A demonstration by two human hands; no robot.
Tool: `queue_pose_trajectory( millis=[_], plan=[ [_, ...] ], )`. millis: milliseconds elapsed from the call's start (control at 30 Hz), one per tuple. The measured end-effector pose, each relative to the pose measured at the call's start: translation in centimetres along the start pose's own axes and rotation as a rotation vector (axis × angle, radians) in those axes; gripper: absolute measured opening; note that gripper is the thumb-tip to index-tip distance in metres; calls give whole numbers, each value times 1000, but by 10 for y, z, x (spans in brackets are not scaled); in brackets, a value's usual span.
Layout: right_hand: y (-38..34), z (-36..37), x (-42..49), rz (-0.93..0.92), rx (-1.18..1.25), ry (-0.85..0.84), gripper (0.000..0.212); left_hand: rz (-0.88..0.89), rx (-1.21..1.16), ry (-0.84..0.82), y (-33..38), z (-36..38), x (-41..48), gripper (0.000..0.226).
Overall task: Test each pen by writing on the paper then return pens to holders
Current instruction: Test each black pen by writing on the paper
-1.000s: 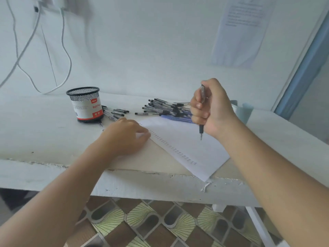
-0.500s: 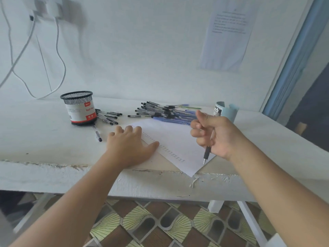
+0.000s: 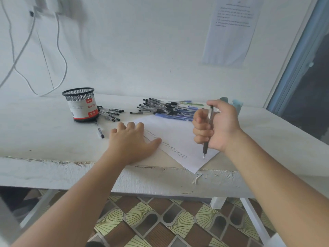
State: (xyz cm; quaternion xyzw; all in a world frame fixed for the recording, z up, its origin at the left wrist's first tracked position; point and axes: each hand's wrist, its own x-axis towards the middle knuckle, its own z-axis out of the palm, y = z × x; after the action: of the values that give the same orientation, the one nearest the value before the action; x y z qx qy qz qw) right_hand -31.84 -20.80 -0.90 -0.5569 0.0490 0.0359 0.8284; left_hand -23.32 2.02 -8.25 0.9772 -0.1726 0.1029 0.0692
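A white sheet of paper (image 3: pixel 179 138) lies angled on the white table (image 3: pixel 35 136), one corner over the front edge, with a row of small marks along its left side. My left hand (image 3: pixel 132 142) presses flat on the paper's left edge. My right hand (image 3: pixel 216 127) grips a dark pen (image 3: pixel 206 145) upright, its tip just touching the paper near the lower right corner. A black mesh pen holder (image 3: pixel 81 106) with a red and white label stands at the back left. A light blue holder (image 3: pixel 236 104) shows partly behind my right hand.
A heap of several black and blue pens (image 3: pixel 165 109) lies behind the paper. A smaller bunch of pens (image 3: pixel 110 113) lies beside the mesh holder, and one single pen (image 3: pixel 99 131) in front of it. White cables (image 3: pixel 60 50) hang on the wall.
My right hand came down from mid-air toward me and lowered the pen tip onto the paper. My left hand flattened and spread on the paper's edge.
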Motion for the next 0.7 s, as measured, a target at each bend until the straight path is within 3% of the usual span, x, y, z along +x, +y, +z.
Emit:
queue_pose_trajectory(
  millis=[133, 233, 300, 333, 433, 533, 567, 633, 700],
  plan=[
    [-5, 3, -1, -66, 110, 26, 41, 2, 2, 0, 0, 0, 0, 87],
    [-7, 6, -4, -97, 32, -32, 45, 5, 5, -6, 0, -1, 0, 86],
    [-6, 10, -3, -105, -45, 16, 23, 3, 3, -6, 0, -1, 0, 86],
    [-4, 10, -2, -92, -64, 47, 22, 0, 4, -6, 1, -1, 0, 87],
    [-1, 9, -4, 2, -144, -1, 37, -2, 9, 2, 1, -1, -1, 87],
    [3, 5, -6, 120, -406, -71, 83, -1, 7, 0, 1, -1, -1, 86],
    [4, 4, -7, 138, -459, -77, 89, -1, 8, -2, 1, -1, -1, 87],
    [8, 1, -9, 150, -523, -112, 75, -6, 9, -1, 1, -1, -1, 87],
    [16, -3, -11, 121, -554, -163, 38, -7, 10, 0, 1, -2, -2, 87]
  ],
)
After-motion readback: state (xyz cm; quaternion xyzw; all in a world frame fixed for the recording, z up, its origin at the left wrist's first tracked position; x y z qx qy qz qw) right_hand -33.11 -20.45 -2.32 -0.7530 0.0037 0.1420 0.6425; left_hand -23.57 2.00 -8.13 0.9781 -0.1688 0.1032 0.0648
